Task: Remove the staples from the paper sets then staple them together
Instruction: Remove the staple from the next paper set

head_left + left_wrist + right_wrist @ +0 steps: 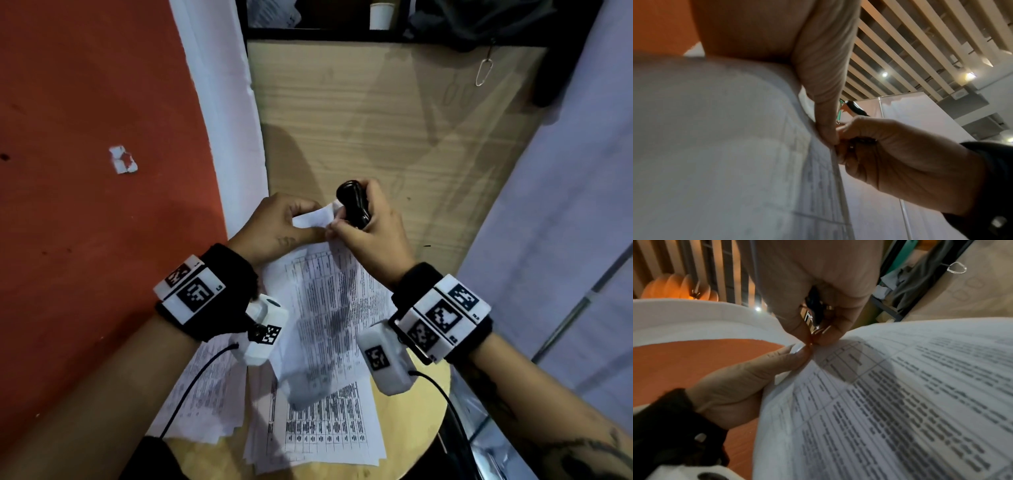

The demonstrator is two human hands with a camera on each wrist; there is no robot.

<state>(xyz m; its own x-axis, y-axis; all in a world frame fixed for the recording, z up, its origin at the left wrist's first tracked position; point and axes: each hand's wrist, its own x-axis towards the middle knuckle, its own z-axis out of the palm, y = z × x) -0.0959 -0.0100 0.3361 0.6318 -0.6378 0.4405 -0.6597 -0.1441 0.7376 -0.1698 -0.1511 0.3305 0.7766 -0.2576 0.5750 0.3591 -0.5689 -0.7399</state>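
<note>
Between the two hands, the corner of a lifted paper set (329,284) is being worked: the left hand (281,226) pinches that corner between thumb and fingers, and just beside it the right hand (370,229) grips a black staple remover (354,204), its tip at the same corner. Below the wrists, more printed sheets (318,428) lie on a round wooden table (424,404).

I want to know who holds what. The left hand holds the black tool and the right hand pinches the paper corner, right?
Swapped. The head view shows the right hand gripping the black tool, while the left hand pinches the corner of the paper.
</note>
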